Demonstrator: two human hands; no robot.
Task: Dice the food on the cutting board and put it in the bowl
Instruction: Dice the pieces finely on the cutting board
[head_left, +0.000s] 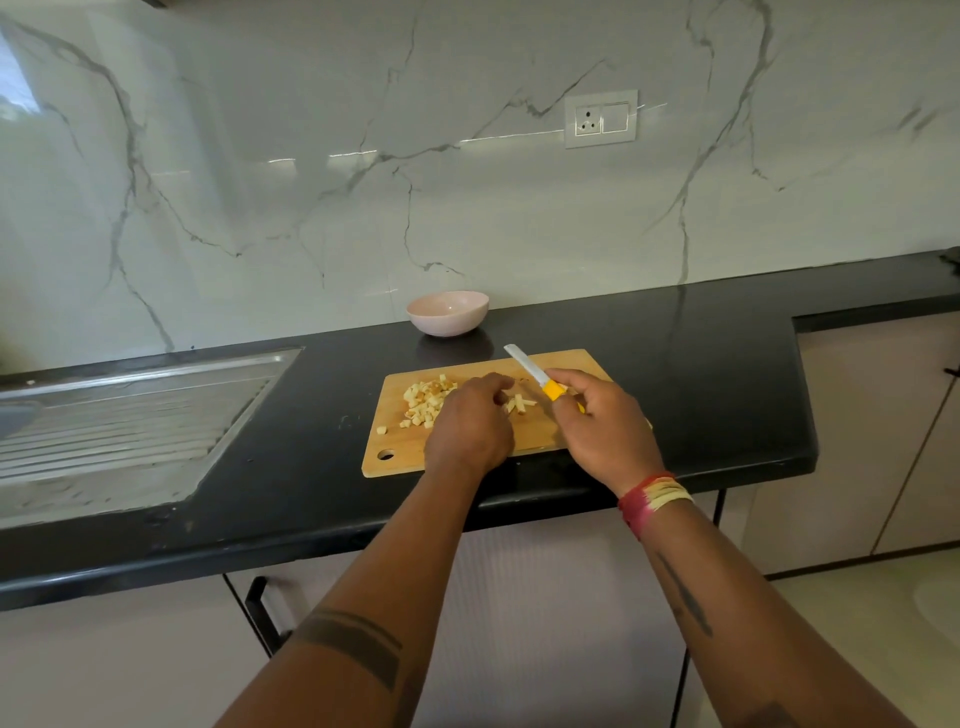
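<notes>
**Most of the food is diced; a few strips are left**

We are near the end of the dicing, by our reading. On the board (563, 364) a heap of pale cubes (423, 400) lies left of centre, with a couple of strays nearer the left edge. Just right of the heap, a few longer strips (519, 404) lie uncut. Our left hand (467, 426) is curled over them, fingertips touching or pinning them; how firmly, we cannot tell. Our right hand (605, 431) is clenched round the yellow handle of the knife (532, 371), whose blade points up and away, lifted clear of the food.

The bowl (448, 312) stands on the counter (701, 374) behind the board, near its far edge, and looks empty from here.

Next, we judge, the blade must come down across the strips, close beside the left fingertips, so those should stay tucked back. Then all the dice need gathering and carrying to the bowl; loose cubes near the edge could slip onto the counter.
</notes>
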